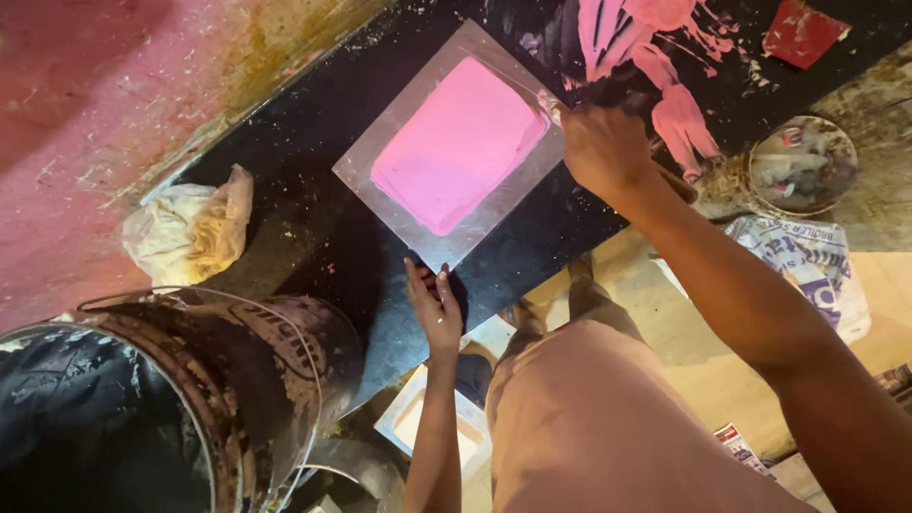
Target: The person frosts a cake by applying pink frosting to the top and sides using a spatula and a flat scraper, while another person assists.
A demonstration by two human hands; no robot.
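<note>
A square metal plate (380, 142) lies on a black countertop (304, 218), with a thick pink slab of paste (456, 142) spread over its middle. My left hand (435, 306) rests flat at the plate's near corner, fingers touching the countertop edge. My right hand (600, 144) is closed at the plate's right corner, gripping the edge or a small tool hidden in the fist. Pink smears (655, 66) cover the countertop beyond that hand.
A crumpled plastic bag (190, 228) lies on the countertop at left. Dirty metal buckets (237, 380) stand at lower left. A round tin of scraps (803, 163) and a printed sack (817, 266) sit on the floor at right. A red piece (803, 30) lies at the top right.
</note>
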